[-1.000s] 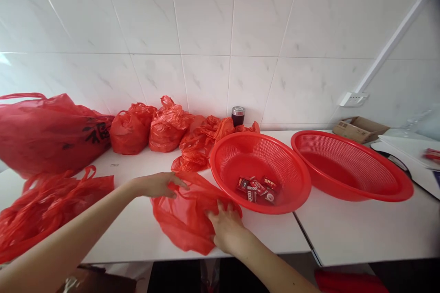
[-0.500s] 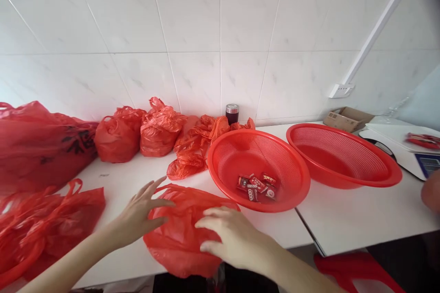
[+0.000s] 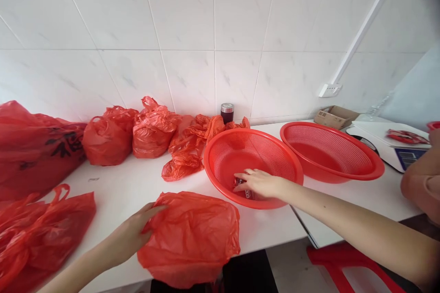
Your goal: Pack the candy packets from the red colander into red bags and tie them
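Note:
A red plastic bag lies at the front edge of the white table, its mouth spread open. At its left side, my left hand has its fingers and thumb closed on the bag's edge. My right hand reaches down into a red perforated plastic basket, palm down with fingers apart. Beneath its fingertips are small dark-red wrapped packets, mostly covered by the hand. I cannot make out whether any packet is between the fingers.
Filled red bags line the wall. More red bags lie on the left. A second red basket, a cardboard box and a scale stand right. Another person's arm is at the right edge.
My right hand has moved from above the bag into the basket, over the packets. My left hand has gone lower, onto the bag's left edge. The bag's mouth is spread wider.

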Motion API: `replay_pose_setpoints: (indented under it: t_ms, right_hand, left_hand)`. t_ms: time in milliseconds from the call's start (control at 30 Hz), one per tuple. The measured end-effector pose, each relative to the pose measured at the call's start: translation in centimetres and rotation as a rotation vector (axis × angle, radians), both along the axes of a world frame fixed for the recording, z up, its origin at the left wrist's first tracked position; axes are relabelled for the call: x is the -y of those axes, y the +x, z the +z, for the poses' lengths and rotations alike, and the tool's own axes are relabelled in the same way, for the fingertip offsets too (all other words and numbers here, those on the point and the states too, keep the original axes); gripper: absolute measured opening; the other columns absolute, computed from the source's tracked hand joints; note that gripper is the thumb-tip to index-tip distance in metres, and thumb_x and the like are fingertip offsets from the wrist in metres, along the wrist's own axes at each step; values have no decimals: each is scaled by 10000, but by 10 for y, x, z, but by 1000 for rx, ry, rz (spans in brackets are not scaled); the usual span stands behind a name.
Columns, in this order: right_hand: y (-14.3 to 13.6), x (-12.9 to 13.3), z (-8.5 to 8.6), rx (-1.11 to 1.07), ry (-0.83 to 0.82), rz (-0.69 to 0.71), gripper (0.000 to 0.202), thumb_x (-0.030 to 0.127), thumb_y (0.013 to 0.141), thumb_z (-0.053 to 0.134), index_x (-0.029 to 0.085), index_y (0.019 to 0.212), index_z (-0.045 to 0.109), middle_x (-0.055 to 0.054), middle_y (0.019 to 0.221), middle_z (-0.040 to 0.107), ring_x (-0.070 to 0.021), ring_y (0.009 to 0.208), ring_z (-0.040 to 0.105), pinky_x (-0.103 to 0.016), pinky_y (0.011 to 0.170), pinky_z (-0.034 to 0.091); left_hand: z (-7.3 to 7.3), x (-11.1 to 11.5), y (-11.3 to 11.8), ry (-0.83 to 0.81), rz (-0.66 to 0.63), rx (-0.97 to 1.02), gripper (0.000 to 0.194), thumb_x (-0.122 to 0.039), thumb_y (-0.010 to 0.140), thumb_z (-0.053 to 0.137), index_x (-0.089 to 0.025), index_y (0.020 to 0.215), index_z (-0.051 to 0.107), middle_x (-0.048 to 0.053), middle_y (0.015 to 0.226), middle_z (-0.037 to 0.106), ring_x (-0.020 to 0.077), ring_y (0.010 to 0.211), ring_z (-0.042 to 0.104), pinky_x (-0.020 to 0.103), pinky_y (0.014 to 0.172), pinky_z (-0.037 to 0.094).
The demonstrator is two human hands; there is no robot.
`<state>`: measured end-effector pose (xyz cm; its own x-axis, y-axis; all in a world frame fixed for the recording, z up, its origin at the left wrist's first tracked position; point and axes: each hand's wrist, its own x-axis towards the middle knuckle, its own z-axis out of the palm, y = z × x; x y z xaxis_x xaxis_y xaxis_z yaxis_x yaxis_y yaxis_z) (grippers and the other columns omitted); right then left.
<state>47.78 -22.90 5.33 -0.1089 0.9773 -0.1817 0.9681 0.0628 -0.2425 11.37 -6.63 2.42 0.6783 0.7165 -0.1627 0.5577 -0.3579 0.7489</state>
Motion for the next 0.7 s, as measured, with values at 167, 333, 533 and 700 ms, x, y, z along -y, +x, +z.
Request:
replay_pose_setpoints:
  t_ms: [167, 333, 533, 700]
  right_hand:
    - [-6, -10, -2, -38, -67, -189, 264, 113, 779, 593, 235, 966, 732, -90, 1206, 624, -232, 1019, 606, -329, 883, 435]
    - [21, -29, 6, -38, -21, -236, 221, 83, 720, 645, 180, 912, 697, -96, 1031, 651, -235, 909, 630, -327, 810, 437]
    - [-23, -23, 48, -587, 154, -230, 323, 366, 857, 611, 203, 1132, 564, -41, 1045, 666, -161, 906, 644, -262, 783, 482]
    - [-122, -10, 22, -762, 1, -41, 275, 457, 866, 600, 190, 924, 630, -13, 848, 701, -152, 744, 656, -242, 652, 484]
  left_hand:
    - [10, 14, 1, -186, 34, 92, 713, -40, 544, 573, -345, 1178, 691, 35, 1318, 621, 326, 1235, 547, 449, 1029, 431]
    - [16, 26, 8, -245, 84, 145, 718, -30, 537, 594, -334, 1180, 687, 32, 1288, 645, 318, 1204, 577, 431, 994, 467]
    - [7, 35, 19, -298, 121, 242, 756, -23, 555, 595, -287, 1262, 634, 57, 1290, 640, 294, 1146, 613, 371, 891, 533]
    - [-1, 44, 25, -309, 163, 244, 796, -37, 577, 588, -259, 1341, 559, 70, 1292, 635, 272, 1062, 653, 336, 829, 549]
